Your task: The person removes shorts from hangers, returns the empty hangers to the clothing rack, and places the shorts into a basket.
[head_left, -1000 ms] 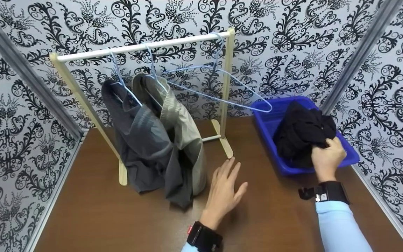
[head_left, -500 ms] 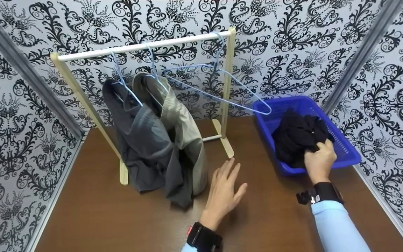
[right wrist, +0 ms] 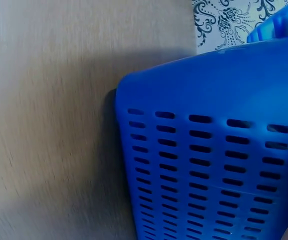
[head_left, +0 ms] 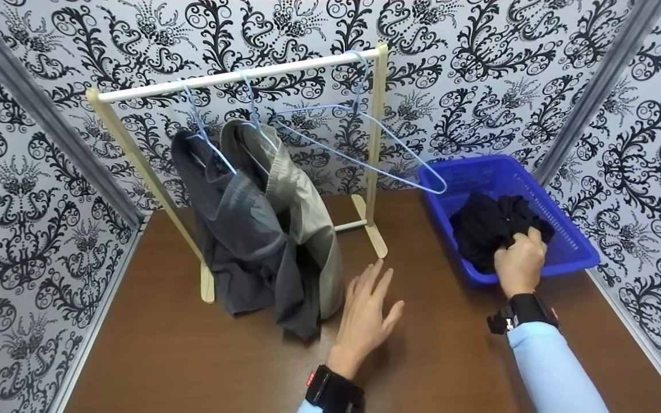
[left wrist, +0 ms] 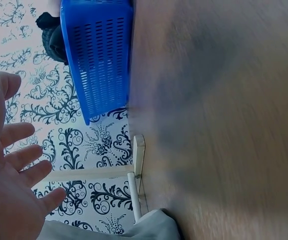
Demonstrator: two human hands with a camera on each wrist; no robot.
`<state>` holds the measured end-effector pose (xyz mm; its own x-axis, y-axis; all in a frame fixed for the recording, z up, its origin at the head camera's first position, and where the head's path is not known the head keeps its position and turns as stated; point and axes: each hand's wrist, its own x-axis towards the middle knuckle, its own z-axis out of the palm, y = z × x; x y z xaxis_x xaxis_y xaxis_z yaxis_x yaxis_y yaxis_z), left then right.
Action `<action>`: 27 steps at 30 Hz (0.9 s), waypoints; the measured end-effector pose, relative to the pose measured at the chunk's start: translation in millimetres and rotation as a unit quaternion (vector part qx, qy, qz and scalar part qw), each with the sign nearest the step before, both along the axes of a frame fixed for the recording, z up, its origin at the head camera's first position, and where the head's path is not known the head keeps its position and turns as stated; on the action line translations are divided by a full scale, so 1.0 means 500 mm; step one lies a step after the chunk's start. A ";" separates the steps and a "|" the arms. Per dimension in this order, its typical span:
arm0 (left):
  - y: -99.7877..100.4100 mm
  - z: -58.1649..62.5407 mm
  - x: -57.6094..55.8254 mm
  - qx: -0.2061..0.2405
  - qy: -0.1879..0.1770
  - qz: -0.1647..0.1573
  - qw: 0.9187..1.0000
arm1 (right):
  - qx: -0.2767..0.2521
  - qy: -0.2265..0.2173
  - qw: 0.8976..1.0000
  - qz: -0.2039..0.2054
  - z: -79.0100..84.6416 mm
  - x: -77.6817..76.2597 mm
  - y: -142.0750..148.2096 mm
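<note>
My right hand [head_left: 520, 261] grips a bunched black garment [head_left: 482, 229] inside the blue plastic basket [head_left: 571, 267]; its kind cannot be told from the folds. In the right wrist view the perforated basket wall [right wrist: 199, 150] fills much of the frame, and the garment is out of sight. My left hand [head_left: 360, 315] hovers with fingers spread and nothing in it, just right of the hanging trousers. Its palm side [left wrist: 9, 165] shows in the left wrist view. Dark grey trousers [head_left: 244, 218] and beige trousers [head_left: 302, 195] hang from light blue hangers.
A small wooden clothes rack [head_left: 238, 76] stands on the brown table [head_left: 193, 355]. From its right end hangs a bare light blue hanger [head_left: 402, 146], whose corner reaches over the basket's left rim. Patterned wall panels [head_left: 479, 74] close in the back and sides.
The right hand has moved slightly left and lowered the black garment, which sits more bunched in the basket. The left hand has stayed in place.
</note>
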<state>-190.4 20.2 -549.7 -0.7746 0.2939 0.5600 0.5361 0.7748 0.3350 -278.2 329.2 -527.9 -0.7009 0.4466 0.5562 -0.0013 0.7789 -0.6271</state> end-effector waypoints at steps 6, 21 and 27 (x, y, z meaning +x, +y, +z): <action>0.001 -0.002 0.000 0.000 -0.004 0.003 1.000 | 0.013 -0.034 0.999 0.003 0.003 -0.002 -0.002; 0.001 -0.013 0.006 -0.008 0.010 0.003 1.000 | 0.091 -0.166 0.981 0.035 0.012 -0.002 0.006; 0.001 -0.020 0.008 -0.007 -0.005 0.005 1.000 | 0.096 -0.258 0.959 0.059 0.019 -0.008 0.016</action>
